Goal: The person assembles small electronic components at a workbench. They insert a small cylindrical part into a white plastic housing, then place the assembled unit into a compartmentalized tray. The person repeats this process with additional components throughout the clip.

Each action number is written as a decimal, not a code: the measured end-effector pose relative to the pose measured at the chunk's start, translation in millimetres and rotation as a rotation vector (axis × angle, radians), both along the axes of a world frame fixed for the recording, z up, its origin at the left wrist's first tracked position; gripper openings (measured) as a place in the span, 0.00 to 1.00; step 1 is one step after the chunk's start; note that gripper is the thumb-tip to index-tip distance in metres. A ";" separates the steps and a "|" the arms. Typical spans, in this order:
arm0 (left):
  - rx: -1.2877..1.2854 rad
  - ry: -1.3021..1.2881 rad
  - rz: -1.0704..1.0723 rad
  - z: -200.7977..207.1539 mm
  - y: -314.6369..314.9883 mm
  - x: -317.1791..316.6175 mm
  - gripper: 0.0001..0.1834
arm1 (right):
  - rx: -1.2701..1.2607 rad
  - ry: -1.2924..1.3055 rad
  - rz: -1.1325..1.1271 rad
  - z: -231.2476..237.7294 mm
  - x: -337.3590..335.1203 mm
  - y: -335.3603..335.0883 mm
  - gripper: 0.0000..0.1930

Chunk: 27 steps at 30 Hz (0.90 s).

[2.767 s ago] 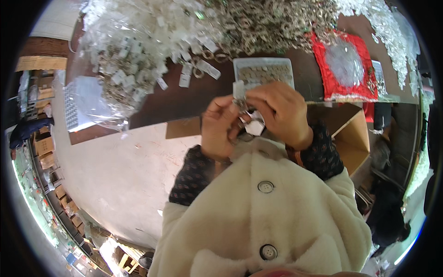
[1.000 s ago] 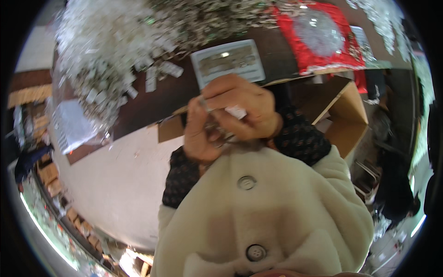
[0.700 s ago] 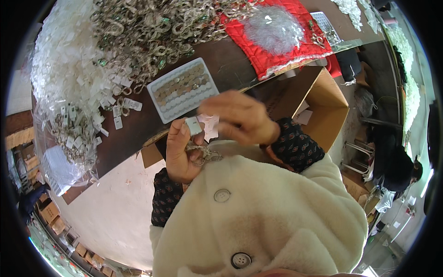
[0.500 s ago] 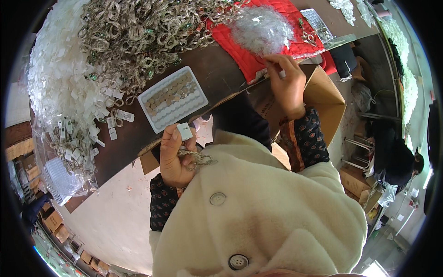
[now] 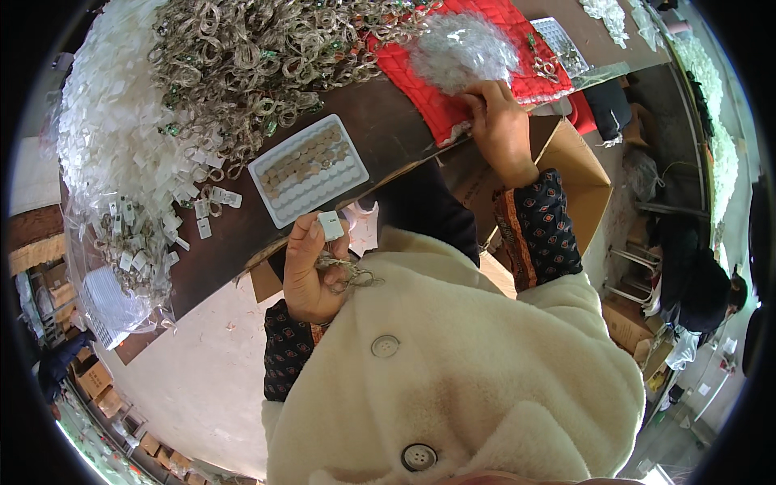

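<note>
My left hand (image 5: 311,279) is closed near the front of my coat. Thumb and fingers grip a small white battery box (image 5: 330,225), its flat face turned up, and a loosely coiled thin wire (image 5: 356,277) hangs from the same hand. My right hand (image 5: 503,133) reaches to the near edge of a heap of clear plastic slips (image 5: 461,52) on a red quilted cloth (image 5: 432,109). Its fingertips are pinched together at the heap; what lies between them is hidden. Between the hands, a white ridged tray (image 5: 353,183) holds rows of small round button cells (image 5: 303,166).
A big pile of coiled wire lights (image 5: 242,65) covers the far table (image 5: 214,263), beside a mound of white plastic pieces (image 5: 105,105). An open cardboard box (image 5: 578,174) stands below the right forearm. Another person (image 5: 699,283) is at the far right.
My right hand has moved slightly up and its fingertips now meet the clear slips. My left hand keeps the white battery box, nearly unmoved. The whole view has shifted a little.
</note>
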<state>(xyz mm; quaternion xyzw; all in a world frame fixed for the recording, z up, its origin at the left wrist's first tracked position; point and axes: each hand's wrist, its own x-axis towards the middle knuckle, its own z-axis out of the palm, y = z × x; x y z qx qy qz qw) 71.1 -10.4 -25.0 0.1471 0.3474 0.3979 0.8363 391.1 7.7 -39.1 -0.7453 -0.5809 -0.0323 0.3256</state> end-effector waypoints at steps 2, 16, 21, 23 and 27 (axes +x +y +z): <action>0.063 -0.061 -0.037 1.6 0.1 -1.6 0.10 | 0.041 0.093 -0.019 1.3 -1.7 1.6 0.07; 0.013 -0.017 -0.047 3.6 1.1 -5.6 0.12 | 0.158 0.242 0.101 13.5 -1.6 4.0 0.09; 0.047 -0.005 -0.091 3.4 2.4 -7.3 0.10 | 0.138 0.249 0.087 21.1 2.6 10.1 0.08; 0.021 -0.106 -0.064 3.3 3.7 -6.8 0.10 | 0.146 0.391 -0.004 28.5 -7.4 10.6 0.08; 0.095 0.003 -0.022 7.8 0.2 -3.7 0.12 | 0.046 0.996 0.282 44.3 -66.7 -4.1 0.07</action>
